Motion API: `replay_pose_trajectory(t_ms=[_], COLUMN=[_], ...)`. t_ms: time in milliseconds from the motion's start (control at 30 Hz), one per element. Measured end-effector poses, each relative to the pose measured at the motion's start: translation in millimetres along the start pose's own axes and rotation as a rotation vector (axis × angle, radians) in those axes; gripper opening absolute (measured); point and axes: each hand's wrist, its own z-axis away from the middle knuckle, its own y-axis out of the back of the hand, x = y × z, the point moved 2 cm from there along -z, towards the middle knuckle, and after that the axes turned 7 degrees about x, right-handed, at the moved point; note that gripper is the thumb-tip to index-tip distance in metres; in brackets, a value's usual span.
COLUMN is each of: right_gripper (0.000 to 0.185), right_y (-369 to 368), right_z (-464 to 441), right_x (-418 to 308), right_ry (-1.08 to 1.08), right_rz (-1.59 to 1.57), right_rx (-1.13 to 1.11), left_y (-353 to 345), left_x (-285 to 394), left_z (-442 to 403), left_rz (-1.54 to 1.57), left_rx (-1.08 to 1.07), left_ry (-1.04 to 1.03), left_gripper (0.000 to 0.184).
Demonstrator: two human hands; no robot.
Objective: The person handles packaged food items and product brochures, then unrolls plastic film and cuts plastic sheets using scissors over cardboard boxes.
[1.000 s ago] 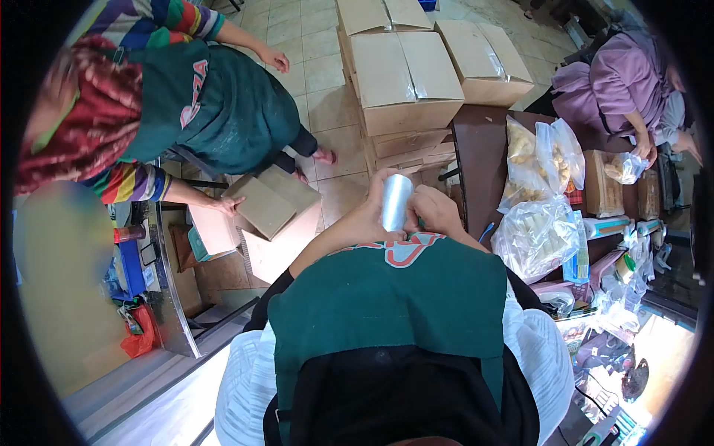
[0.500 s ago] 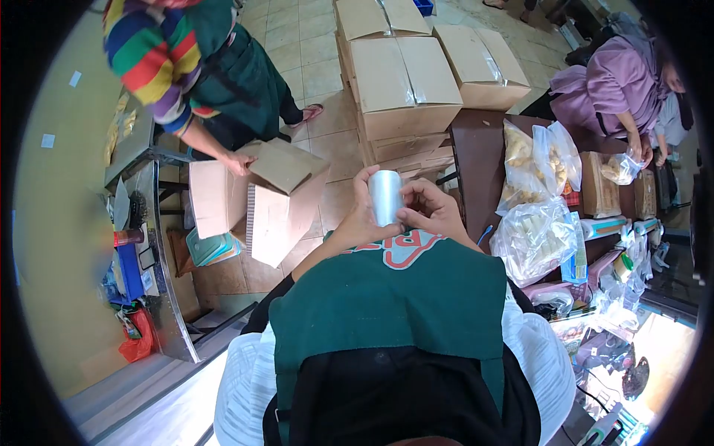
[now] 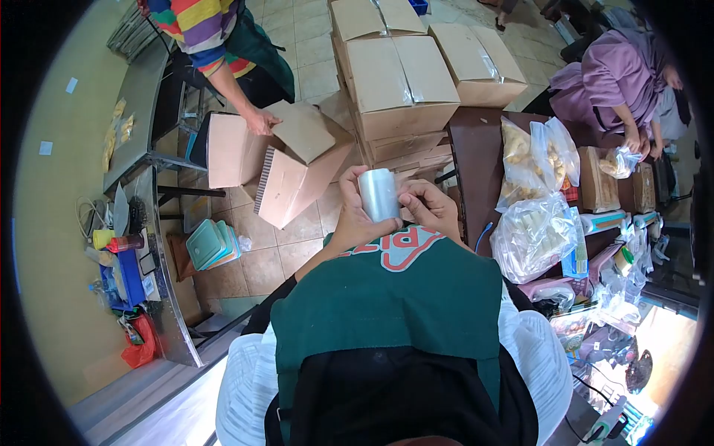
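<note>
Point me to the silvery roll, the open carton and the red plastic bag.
Silvery roll (image 3: 379, 195): head view, middle of its side.
Open carton (image 3: 303, 184): head view, outer side panel.
Red plastic bag (image 3: 139, 354): head view, lower part.

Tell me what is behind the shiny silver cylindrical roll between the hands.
Beyond the upper edge of the silver roll, stacked brown cardboard boxes show. The left hand cups one side; anything directly behind the roll, perhaps fingers, is covered.

Shiny silvery roll (image 3: 379, 195), slightly tilted, in left hand (image 3: 352, 217), right hand (image 3: 437, 209) at its side.
</note>
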Motion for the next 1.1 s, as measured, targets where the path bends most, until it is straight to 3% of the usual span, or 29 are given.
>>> replay_pose_trajectory(t_ms=[67, 167, 267, 400, 500, 667, 867, 1100], right_gripper=[0.009, 0.012, 0.013, 0.011, 0.009, 0.008, 0.009, 0.008], right_y=[-1.4, 2.3, 4.3, 5.5, 0.4, -0.8, -19.8, -69.8], right_z=[2.1, 0.3, -6.2, -17.7, -27.8, -42.1, -49.6, -49.7], right_x=[-0.3, -0.1, 9.9, -4.1, -17.5, -26.0, -4.4, 27.4], right_ry=[-0.103, -0.429, -0.454, -0.444, -0.430, -0.535, -0.722, -0.780], right_rz=[-0.100, -0.228, -0.562, -0.628, -0.701, -0.659, -0.656, -0.598], right_rx=[0.035, 0.184, 0.195, 0.182, 0.153, 0.064, -0.034, -0.380], left_y=[-0.5, 1.5, 2.6, 4.1, 6.8, 16.1, 39.2, 70.1], left_x=[1.5, 8.6, 6.9, 5.0, 2.1, 12.8, 9.2, 22.5], left_z=[1.2, 1.9, 4.8, 7.8, 1.4, 7.1, 22.1, 58.5], left_rz=[0.025, 0.194, 0.434, 0.801, 0.919, 0.736, 0.636, 0.394], left_rx=[0.029, 0.113, 0.059, 0.084, 0.108, 0.111, 0.314, 0.601], left_ry=[0.014, 0.170, 0.179, 0.460, 0.496, 0.356, 0.255, 0.171], left_gripper=[0.087, 0.084, 0.080, 0.074, 0.069, 0.057, 0.056, 0.046])
